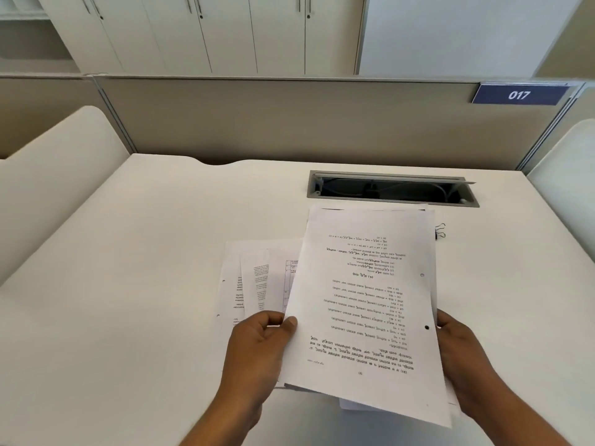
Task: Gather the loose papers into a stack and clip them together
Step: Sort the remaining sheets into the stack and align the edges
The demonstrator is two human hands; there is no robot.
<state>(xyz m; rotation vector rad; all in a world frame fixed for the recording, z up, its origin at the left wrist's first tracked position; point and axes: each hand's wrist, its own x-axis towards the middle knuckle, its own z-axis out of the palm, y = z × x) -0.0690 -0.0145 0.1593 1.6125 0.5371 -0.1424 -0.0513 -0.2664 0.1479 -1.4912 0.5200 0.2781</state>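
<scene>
I hold a loose stack of printed white papers (pixel 363 300) above the white desk, its text upside down to me and its sheets uneven at the bottom. My left hand (pixel 257 346) grips the stack's left edge, thumb on the top sheet. My right hand (pixel 463 352) holds the right edge, its fingers hidden behind the sheets. More loose papers (pixel 254 281) lie fanned on the desk to the left, partly under the held stack. A black binder clip (pixel 439 231) lies on the desk just beyond the stack's upper right corner.
An open grey cable tray (pixel 391 188) is sunk into the white desk (pixel 128 284) behind the papers. A beige partition with a blue "017" sign (pixel 519 94) closes the back. White side panels (pixel 48 175) flank the desk.
</scene>
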